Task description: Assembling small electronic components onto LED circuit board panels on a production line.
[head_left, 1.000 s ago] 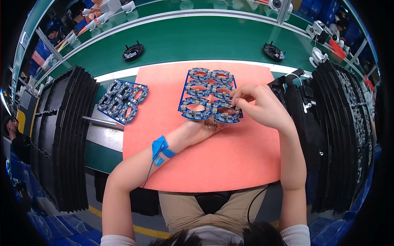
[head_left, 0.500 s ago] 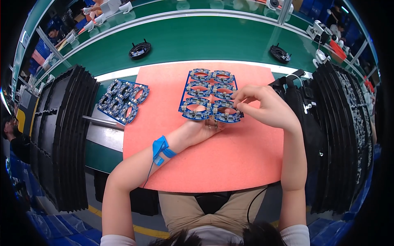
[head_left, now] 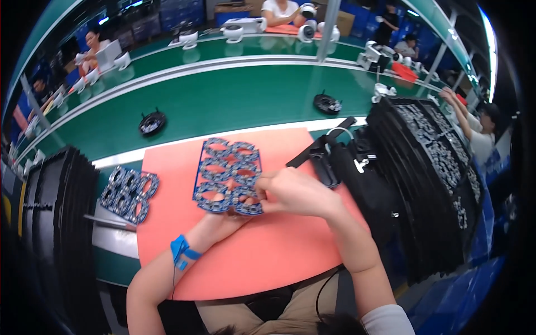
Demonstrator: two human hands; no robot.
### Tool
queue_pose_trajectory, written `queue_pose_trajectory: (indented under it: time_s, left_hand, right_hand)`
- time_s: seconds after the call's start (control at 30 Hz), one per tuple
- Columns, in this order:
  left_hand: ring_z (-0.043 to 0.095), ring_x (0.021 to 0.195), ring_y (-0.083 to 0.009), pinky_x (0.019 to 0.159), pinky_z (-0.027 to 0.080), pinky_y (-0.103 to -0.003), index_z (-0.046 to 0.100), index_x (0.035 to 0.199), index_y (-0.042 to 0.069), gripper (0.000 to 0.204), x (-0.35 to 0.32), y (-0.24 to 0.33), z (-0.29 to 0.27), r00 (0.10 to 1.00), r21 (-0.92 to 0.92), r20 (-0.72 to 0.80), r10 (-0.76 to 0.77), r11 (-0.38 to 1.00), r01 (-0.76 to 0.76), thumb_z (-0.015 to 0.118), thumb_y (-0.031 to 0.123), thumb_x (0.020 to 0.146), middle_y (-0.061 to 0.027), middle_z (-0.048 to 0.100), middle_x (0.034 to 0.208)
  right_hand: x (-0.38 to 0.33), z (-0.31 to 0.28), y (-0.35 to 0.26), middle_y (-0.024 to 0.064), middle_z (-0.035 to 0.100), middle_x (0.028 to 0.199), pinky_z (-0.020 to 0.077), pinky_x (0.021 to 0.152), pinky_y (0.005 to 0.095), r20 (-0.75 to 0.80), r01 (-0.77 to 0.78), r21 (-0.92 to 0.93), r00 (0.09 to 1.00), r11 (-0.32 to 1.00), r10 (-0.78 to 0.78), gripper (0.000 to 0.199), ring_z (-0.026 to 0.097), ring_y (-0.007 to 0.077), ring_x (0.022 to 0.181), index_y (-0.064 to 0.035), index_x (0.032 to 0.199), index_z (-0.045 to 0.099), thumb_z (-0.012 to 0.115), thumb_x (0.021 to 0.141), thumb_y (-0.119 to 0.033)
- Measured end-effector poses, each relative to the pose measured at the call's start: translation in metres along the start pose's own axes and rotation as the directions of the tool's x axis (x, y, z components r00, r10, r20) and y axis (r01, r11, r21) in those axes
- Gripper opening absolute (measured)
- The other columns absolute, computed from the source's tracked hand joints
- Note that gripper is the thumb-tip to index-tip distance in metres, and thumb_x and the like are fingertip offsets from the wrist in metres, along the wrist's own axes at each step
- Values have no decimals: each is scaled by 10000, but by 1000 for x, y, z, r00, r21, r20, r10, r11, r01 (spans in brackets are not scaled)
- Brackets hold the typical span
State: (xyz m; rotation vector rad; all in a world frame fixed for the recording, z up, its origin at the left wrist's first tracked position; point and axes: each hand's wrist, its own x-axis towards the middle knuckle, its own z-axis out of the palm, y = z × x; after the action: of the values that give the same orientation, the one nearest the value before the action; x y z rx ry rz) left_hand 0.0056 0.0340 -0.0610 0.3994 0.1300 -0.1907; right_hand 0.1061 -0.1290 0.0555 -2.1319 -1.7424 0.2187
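Note:
A blue circuit board panel [head_left: 214, 177] of several ring-shaped boards is held just above the pink mat [head_left: 290, 251]. My left hand [head_left: 220, 224] supports it from below at its near edge, palm up, with fingers partly hidden beneath the rings. At the panel's near right corner, my right hand [head_left: 296, 191] has its thumb and fingertips pinched together against the edge. Whatever lies between those fingertips is too small to make out. Around my left wrist is a blue strap [head_left: 182, 251] with a thin cord. A second similar panel [head_left: 124, 196] rests at the mat's left edge.
Black tray stacks stand left [head_left: 61, 206] and right [head_left: 413, 223], the right one holding many small parts. A black strapped item [head_left: 325, 167] lies beside the mat's far right. Two round black assemblies, left [head_left: 152, 124] and right [head_left: 327, 104], sit on the green belt [head_left: 234, 92]. Other people work beyond.
The view has swung up and to the right, so the bench appears lower and further left. Both hands stay at the panel, with the right hand's pinch still at its right edge.

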Motion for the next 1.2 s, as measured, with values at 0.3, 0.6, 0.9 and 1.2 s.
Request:
queue_pose_trajectory:
  time_s: [0.3, 0.6, 0.9, 1.2]
  left_hand:
    - [554, 787, -108, 682, 433, -278, 568, 1024, 184, 255, 1, 2, 13, 997, 13, -77, -20, 1000, 21, 465, 400, 935, 30, 609, 876]
    - [514, 716, -102, 631, 400, -240, 548, 1047, 180, 203, -2, 0, 14, 996, 50, -82, 24, 999, -20, 462, 334, 948, 12, 599, 920]
    - [265, 497, -98, 471, 250, -237, 562, 869, 80, 286, -5, 17, 25, 944, -94, -325, 56, 991, -91, 426, 328, 913, 14, 435, 641]
    - [209, 460, -102, 443, 195, -246, 452, 731, 106, 298, -12, 43, 26, 952, -173, -284, 114, 971, -167, 358, 326, 908, 23, 357, 603]
  right_hand:
    - [7, 6, 9, 95, 587, 812, 487, 644, 366, -163, 1, 112, 986, 994, 17, 184, 614, 251, 717, -12, 810, 545, 649, 780, -161]
    - [14, 18, 9, 98, 595, 1006, 472, 813, 336, -268, 238, 170, 945, 956, -188, 150, 570, 246, 950, -19, 867, 633, 611, 838, -164]
    - [23, 27, 47, 66, 619, 825, 447, 707, 278, -430, 123, 311, 903, 943, 24, 140, 575, 165, 779, -2, 878, 615, 587, 864, -138]
    - [29, 55, 69, 118, 599, 882, 476, 761, 349, -325, 193, 139, 935, 971, -139, 183, 577, 261, 865, -6, 900, 614, 639, 797, -156]
